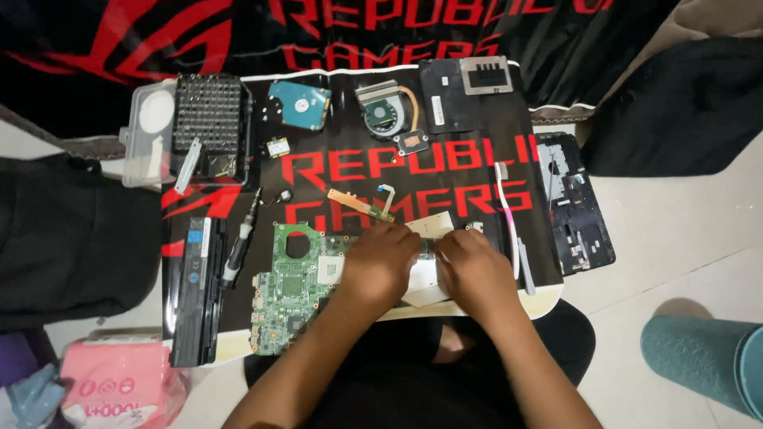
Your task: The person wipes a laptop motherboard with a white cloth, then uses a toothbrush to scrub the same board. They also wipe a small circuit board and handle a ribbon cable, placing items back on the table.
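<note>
- A green, roughly rectangular laptop circuit board [290, 290] is seen lying flat on the black mat with red lettering [469, 171], at the mat's near edge, directly in front of the person.
- The board's surface is crowded with small dark chips and silver parts; a round hole is cut near its far left corner, and a pale square socket sits towards its middle.
- The board's right end is covered by the left hand [380, 266], which is laid over it with fingers curled downward.
- The right hand [475, 274] is placed just beside the left, knuckles up, over a white sheet of paper [425, 290] at the board's right end.
- A small dark part [427, 249] is visible between the fingertips of both hands; whether it is pinched or merely touched cannot be told, as the fingertips are hidden.
- A black screwdriver with a silver band [238, 246] is laid just left of the board, and a long black battery pack [195, 290] lies beyond it at the mat's left edge.
- A narrow tan circuit strip [362, 204] is placed just behind the hands.
- Further back, a copper-piped cooling fan [387, 115], a teal-labelled hard drive [299, 105] and a black case of screwdriver bits [208, 127] are set out.
- A pink-and-white toothbrush [509, 214] is laid to the right of the hands.
</note>
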